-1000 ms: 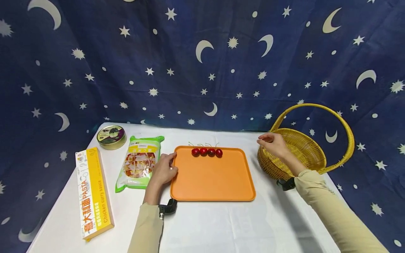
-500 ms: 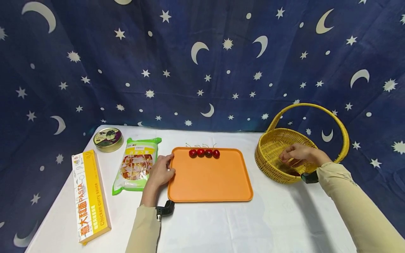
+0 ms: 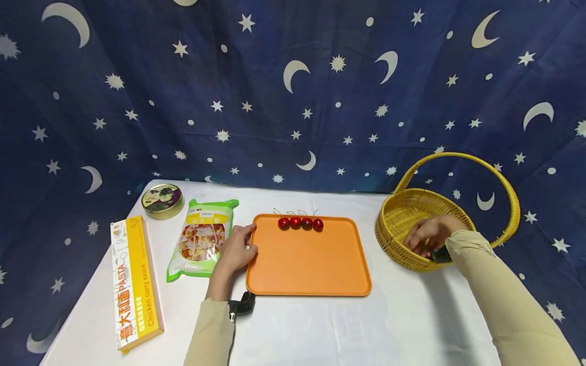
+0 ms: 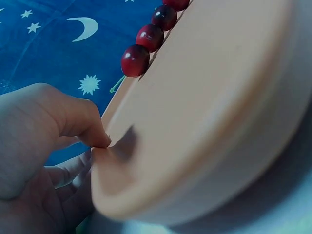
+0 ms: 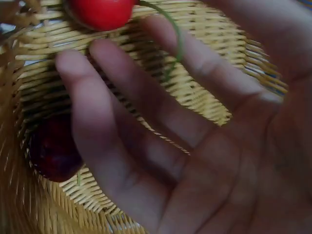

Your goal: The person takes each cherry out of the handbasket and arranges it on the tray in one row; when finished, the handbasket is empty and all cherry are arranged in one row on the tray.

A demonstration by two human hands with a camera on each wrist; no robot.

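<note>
My left hand (image 3: pixel 236 247) is at the left edge of the orange tray (image 3: pixel 309 264). In the left wrist view it pinches the tray's rim (image 4: pixel 100 187) near a corner. Several dark red cherries (image 3: pixel 295 222) with stems sit in a row along the tray's far edge. My right hand (image 3: pixel 430 234) reaches down inside the yellow wicker basket (image 3: pixel 403 208). The right wrist view shows its fingers bent loosely, with nothing held. A bright red cherry (image 5: pixel 102 12) with a green stem lies beyond the fingertips, and a darker cherry (image 5: pixel 53 148) lies beside one finger.
Left of the tray lie a green-edged food bag (image 3: pixel 203 239), a round tin (image 3: pixel 162 200) and a long pasta box (image 3: pixel 136 284). The basket's tall handle (image 3: pixel 513 203) arches over its right side. A dark blue star-patterned cloth (image 3: pixel 293 101) hangs behind the white table.
My right hand has moved from above the basket's left rim down into the basket. My left hand stays at the tray's edge, and the cherries on the tray have not moved.
</note>
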